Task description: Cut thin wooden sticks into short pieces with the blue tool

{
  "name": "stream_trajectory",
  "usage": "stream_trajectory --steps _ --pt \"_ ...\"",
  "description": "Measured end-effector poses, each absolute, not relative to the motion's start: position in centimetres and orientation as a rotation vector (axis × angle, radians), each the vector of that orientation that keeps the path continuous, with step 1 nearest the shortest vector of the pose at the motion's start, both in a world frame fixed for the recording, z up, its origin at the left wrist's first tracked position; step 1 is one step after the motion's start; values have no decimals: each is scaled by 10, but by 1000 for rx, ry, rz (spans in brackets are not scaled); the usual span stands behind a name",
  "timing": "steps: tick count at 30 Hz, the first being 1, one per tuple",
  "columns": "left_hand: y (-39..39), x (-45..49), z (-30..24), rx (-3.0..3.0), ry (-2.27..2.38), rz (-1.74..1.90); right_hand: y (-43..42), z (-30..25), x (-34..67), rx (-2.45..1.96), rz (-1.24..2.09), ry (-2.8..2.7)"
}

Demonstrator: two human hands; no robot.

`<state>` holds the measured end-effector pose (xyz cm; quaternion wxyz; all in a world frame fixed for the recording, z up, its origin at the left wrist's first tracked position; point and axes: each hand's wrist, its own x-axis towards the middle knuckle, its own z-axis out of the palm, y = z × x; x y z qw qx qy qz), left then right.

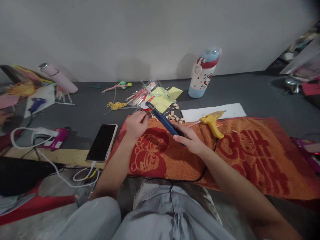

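My right hand [188, 137] is closed round the lower end of a dark blue long-handled hand tool [163, 121], which slants up to the left over the orange towel [190, 163]. The tool's dark tip lies close to my left hand [137, 125], whose fingers are curled together; anything pinched in them is too small to make out. Just beyond the tool are small cut wooden pieces [172, 116] in a loose pile. A round white-and-red item [144, 106] sits behind my left fingers, partly covered by the tool.
A yellow glue gun [212, 124] rests on the towel and a white board [217, 112]. Behind are yellow paper [162, 100], bundled sticks [142, 93] and an upright bottle [202, 75]. A phone [102, 142] with a white cable lies left, near a purple power strip [58, 138].
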<state>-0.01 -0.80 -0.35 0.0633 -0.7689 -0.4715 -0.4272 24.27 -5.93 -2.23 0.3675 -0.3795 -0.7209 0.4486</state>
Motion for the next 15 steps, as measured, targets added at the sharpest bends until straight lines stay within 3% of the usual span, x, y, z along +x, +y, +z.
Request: stream_trajectory --steps 15 --pt "-11 2 4 -2361 -1375 -1513 -59 -28 246 -899 1114 -1869"
